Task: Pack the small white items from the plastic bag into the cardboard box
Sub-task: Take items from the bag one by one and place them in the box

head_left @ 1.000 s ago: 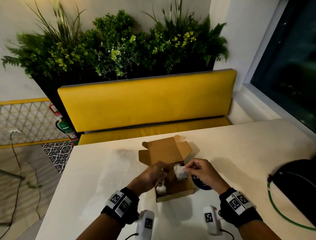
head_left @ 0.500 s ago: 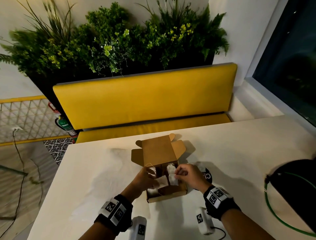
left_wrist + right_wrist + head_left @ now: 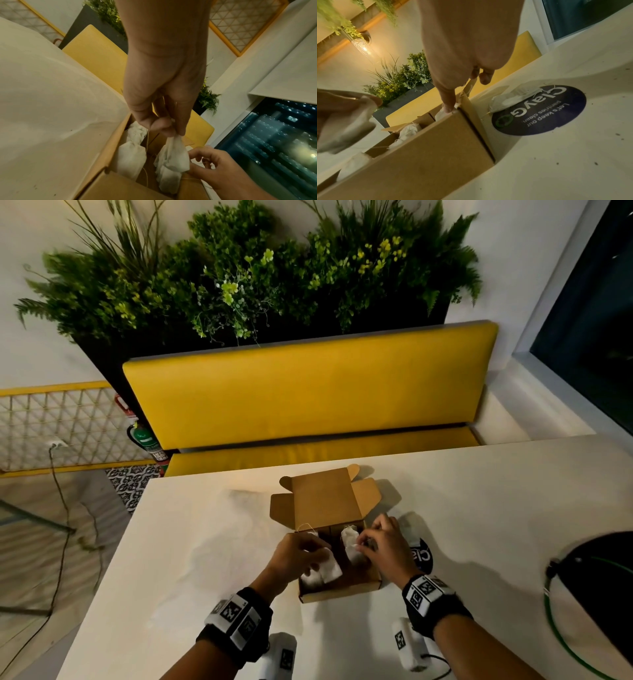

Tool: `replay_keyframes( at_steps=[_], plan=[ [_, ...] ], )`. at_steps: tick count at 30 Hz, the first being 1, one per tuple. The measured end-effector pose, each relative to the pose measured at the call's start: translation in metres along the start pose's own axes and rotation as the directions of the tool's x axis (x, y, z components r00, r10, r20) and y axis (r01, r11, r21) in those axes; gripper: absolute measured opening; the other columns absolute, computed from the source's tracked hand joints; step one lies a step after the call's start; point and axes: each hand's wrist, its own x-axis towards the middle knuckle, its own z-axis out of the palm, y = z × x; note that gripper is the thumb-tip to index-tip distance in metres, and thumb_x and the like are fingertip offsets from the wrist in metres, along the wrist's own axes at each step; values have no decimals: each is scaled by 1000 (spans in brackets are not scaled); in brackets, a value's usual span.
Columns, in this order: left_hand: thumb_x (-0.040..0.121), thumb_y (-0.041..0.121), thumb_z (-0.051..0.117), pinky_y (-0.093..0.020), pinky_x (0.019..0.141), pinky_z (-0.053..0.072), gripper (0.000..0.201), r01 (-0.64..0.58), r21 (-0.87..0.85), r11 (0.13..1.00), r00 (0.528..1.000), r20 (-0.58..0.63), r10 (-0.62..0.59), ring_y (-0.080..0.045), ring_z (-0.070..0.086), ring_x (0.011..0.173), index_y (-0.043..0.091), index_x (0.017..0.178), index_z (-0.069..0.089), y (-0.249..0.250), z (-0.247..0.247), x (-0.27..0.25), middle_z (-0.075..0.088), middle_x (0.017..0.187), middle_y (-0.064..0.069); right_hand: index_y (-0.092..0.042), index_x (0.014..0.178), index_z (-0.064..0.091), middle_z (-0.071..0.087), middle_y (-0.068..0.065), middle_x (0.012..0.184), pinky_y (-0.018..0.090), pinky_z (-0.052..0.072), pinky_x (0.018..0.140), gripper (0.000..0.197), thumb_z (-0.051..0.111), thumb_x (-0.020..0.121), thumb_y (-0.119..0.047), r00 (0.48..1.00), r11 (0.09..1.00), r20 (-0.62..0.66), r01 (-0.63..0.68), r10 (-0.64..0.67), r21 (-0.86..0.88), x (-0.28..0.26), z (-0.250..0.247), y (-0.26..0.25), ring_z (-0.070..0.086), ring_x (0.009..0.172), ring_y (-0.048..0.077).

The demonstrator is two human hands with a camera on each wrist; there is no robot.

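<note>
On the worktop the cardboard box stands lid-open, white pouches inside. The left hand at its 9 o'clock has its grip pinching one white pouch over the box. The right hand at 3 o'clock pinches another pouch at the wall; the plastic bag lies beyond at 2 o'clock.

Cardboard box: plain brown. Sachets: white. Desk: cream. Bench: yellow. Round sticker: navy, white lettering.
</note>
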Motion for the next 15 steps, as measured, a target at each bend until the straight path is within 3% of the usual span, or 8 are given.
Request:
replay_keyframes(
  at_steps=[3,6,11,15],
  plan=[
    [82,13,74,-26,65,59,18,-27,-20,999,1000,-16,26,-26,71,78,5,99,72,4,8,7,72,93,-10,-21,86,69,42,-2,100,18,45,74,13,73,83,-34,999,999,-11,-38,38,9,0,1,-2,40,99,12],
    [83,9,73,-27,67,60,19,-56,6,998,998,25,56,-26,72,78,1,100,68,8,17,15,71,93,-17,-21,85,68,43,-1,102,16,46,71,11,71,85,-31,998,998,-17,-55,56,13,1,0,-3,43,100,12],
    [85,16,72,-20,66,59,15,-36,189,981,997,68,23,-9,70,70,8,98,70,4,34,33,71,88,-3,-21,89,67,41,-2,105,7,36,66,9,69,86,-29,995,995,9,-98,97,34,0,-2,-3,45,100,12],
    [83,19,72,-31,79,59,15,-71,372,926,997,16,69,-14,67,83,15,97,69,1,47,42,71,94,-1,-21,96,66,41,-3,104,11,41,67,16,73,83,-25,995,991,4,-97,97,87,1,-3,-3,48,92,11]
  ],
)
